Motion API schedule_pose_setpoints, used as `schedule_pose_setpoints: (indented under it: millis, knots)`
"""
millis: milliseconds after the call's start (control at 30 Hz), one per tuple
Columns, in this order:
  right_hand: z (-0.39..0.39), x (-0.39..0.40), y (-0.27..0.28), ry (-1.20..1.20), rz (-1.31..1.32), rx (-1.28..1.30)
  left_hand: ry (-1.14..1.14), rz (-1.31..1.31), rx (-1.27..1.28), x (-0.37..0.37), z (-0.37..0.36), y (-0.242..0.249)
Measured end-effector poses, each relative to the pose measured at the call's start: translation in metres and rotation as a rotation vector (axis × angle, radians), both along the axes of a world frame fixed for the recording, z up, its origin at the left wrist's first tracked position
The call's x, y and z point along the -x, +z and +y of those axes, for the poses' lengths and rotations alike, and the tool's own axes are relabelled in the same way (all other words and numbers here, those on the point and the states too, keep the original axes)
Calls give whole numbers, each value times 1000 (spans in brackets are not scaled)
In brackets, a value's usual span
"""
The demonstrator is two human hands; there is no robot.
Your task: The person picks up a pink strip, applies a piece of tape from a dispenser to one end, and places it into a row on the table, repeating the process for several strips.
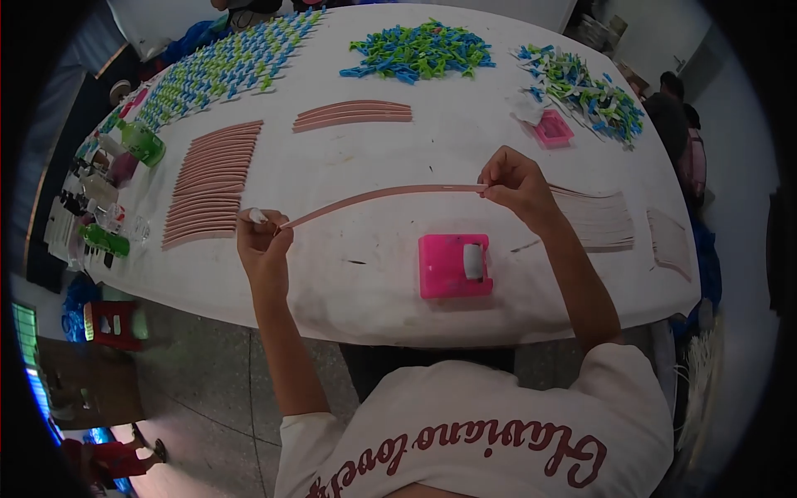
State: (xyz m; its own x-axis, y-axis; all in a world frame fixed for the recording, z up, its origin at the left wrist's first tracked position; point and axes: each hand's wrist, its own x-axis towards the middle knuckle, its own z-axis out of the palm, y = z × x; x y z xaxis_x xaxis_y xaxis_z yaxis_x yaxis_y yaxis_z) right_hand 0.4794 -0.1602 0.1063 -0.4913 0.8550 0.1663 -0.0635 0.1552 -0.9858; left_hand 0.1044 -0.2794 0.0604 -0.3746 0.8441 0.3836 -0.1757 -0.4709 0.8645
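Note:
A long pinkish-brown strip (374, 197) is stretched between my two hands above the white table. My left hand (266, 241) pinches its left end, and something white is wrapped on one finger. At the other end, my right hand (516, 187) grips the strip between thumb and fingers. Just below the strip stands a pink tape dispenser (448, 266) with a grey roll. A row of similar strips (212, 187) lies beyond my left hand, and a smaller group (353, 114) lies farther back. Pale strips (594, 217) are spread beside my right forearm.
Blue and green clips lie in rows (224, 70) at the back left and in piles at the back centre (419, 51) and right (589, 91). A pink tray (552, 129) is at the right. Green bottles (141, 143) line the left edge. People are beyond the table.

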Motion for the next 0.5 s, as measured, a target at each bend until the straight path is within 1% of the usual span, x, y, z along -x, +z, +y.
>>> schedule_pose_setpoints:
  millis: [33,67,100,133,167,200,233,267,300,333,400,433,500]
  knots:
    - [12,4,-2,58,-129,-55,10,3,-7,16,7,-1]
    - [24,10,-4,66,-127,-64,-97,77,42,32,15,-1]
    - [36,15,-8,73,-206,-160,-206,152,91,44,25,-1]
    - [49,21,-12,76,-282,-257,-199,157,83,53,39,-2]
    - [63,29,-18,78,-277,-267,-166,300,177,62,56,-3]
    - [77,37,-24,56,-349,-355,-131,439,273,69,73,-4]
    - [89,45,-31,32,-420,-443,-126,444,267,74,90,-7]
    - [100,54,-36,31,-415,-452,-74,513,288,80,109,-9]
    - [111,64,-40,-43,-464,-416,-22,580,309,86,126,-15]
    - [121,73,-44,-118,-512,-380,-18,584,301,92,142,-22]
    - [142,89,-59,-139,-500,-393,61,672,343,105,175,-35]
    - [153,94,-65,-154,-495,-396,63,673,331,109,187,-39]
    - [164,103,-71,-162,-489,-396,158,644,357,110,199,-44]
